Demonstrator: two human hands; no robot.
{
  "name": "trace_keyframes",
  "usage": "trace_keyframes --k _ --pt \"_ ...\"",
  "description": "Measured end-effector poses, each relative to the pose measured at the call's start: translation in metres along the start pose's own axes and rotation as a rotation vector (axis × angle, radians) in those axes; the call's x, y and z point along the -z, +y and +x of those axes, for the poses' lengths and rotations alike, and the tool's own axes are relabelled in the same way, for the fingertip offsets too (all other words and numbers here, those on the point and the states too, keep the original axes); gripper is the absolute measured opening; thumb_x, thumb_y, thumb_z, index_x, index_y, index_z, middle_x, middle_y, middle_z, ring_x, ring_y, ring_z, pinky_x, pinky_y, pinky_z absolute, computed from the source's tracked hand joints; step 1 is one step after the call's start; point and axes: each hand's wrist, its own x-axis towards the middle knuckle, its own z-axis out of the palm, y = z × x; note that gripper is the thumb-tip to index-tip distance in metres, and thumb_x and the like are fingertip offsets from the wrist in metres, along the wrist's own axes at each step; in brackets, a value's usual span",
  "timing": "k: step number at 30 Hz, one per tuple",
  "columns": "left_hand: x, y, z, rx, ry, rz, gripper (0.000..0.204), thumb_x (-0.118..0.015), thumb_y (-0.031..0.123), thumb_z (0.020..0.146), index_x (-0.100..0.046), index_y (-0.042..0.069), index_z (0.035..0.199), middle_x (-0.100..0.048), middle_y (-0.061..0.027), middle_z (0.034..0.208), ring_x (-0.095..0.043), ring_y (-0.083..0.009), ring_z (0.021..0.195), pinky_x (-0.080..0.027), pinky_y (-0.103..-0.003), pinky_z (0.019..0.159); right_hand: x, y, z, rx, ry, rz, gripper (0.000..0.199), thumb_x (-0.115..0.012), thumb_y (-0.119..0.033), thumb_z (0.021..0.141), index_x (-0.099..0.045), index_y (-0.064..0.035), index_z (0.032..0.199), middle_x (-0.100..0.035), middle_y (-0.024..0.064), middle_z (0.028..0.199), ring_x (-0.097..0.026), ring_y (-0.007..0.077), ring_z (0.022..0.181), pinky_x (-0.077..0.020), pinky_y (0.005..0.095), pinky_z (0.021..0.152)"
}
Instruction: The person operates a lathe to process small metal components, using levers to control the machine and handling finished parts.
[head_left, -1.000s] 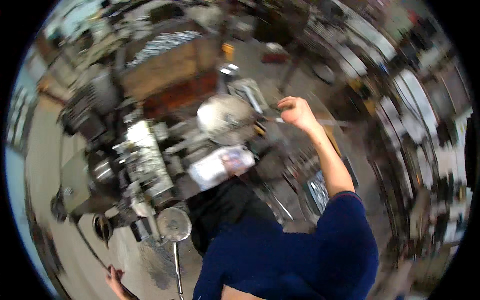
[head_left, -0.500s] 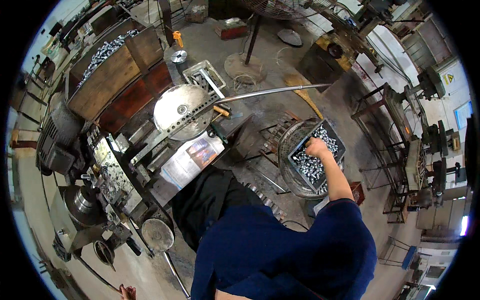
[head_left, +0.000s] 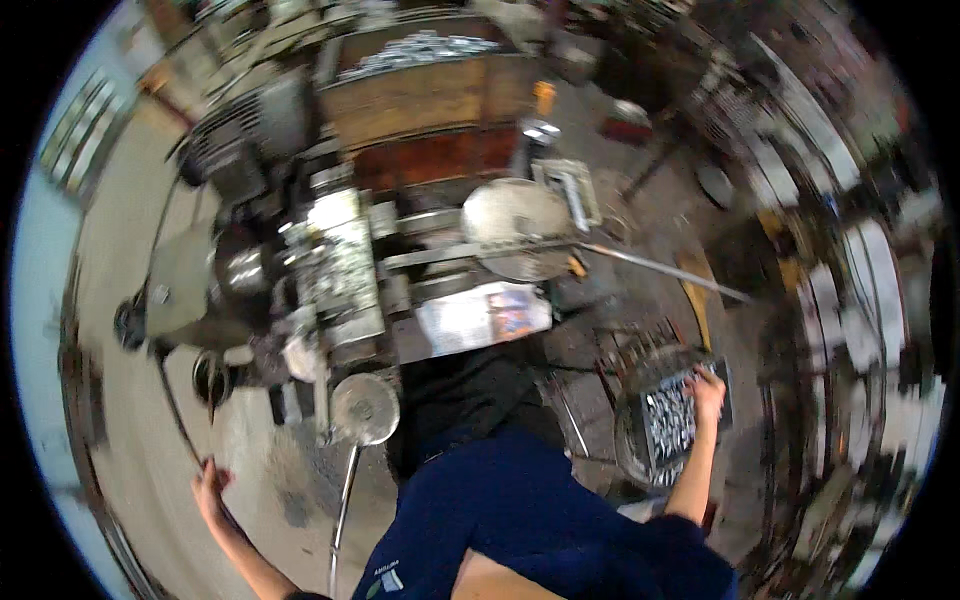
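My right hand (head_left: 707, 391) reaches down into a dark crate (head_left: 672, 425) full of small shiny metal parts, at the lower right beside the machine. Motion blur hides whether its fingers hold a part. My left hand (head_left: 209, 489) is at the lower left, on a thin dark lever (head_left: 178, 420) that runs up toward the machine. In front of me stands a grey metalworking machine (head_left: 340, 280) with a round metal disc (head_left: 515, 222) and a long thin bar (head_left: 660, 268) sticking out to the right. My dark blue shirt fills the bottom middle.
A wooden bin (head_left: 425, 85) heaped with metal parts stands behind the machine. A round handwheel (head_left: 365, 408) on a post is close to my body. Metal racks and frames crowd the right side. The concrete floor (head_left: 120, 300) lies to the left.
The view has swung and blurred. My right hand went from the machine's bar down into the crate of parts and stays there. My left hand has risen on the lever at the lower left.
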Motion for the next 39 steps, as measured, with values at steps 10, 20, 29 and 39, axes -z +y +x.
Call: trace_keyframes --k 10,20,29,39 --pt "0.002 -0.005 -0.001 -0.050 0.016 0.050 0.032 -0.061 0.019 0.083 -0.054 -0.008 0.099 -0.059 -0.0101 0.070 -0.060 -0.0173 0.061 -0.051 -0.030 0.054 -0.263 -0.242 -0.021 0.610 -0.880 0.170 0.049 -0.044 0.003 0.054 -0.063 0.0076 0.099 -0.053 0.0149 0.116 -0.060 0.0235 0.096 -0.0473 0.0326 0.085" --pt "-0.003 0.008 -0.064 -0.097 0.272 0.823 0.035 -0.066 0.026 0.072 -0.053 -0.003 0.085 -0.058 -0.0208 0.070 -0.058 -0.0370 0.068 -0.044 -0.043 0.062 -0.516 -0.379 -0.150 1.680 -0.989 -0.673 0.026 -0.062 -0.015 0.054 -0.066 0.0004 0.075 -0.056 0.0158 0.096 -0.054 0.0329 0.091 -0.0457 0.0405 0.082" --pt "-0.003 -0.007 -0.064 -0.151 0.351 0.744 0.030 -0.065 0.022 0.072 -0.052 -0.003 0.082 -0.056 -0.0239 0.069 -0.056 -0.0423 0.071 -0.043 -0.046 0.063 -0.553 -0.379 -0.168 1.437 -1.030 -0.803 0.032 -0.063 -0.014 0.053 -0.065 0.0042 0.079 -0.055 0.0228 0.098 -0.054 0.0368 0.095 -0.0475 0.0399 0.082" --pt "-0.001 0.001 -0.057 -0.065 0.394 0.942 0.020 -0.060 0.017 0.072 -0.058 -0.001 0.080 -0.060 -0.0239 0.074 -0.059 -0.0399 0.077 -0.046 -0.048 0.070 -0.557 -0.398 -0.185 1.170 -1.030 -0.623 0.026 -0.062 -0.019 0.057 -0.065 0.0019 0.072 -0.056 0.0214 0.096 -0.057 0.0399 0.091 -0.0466 0.0409 0.082"
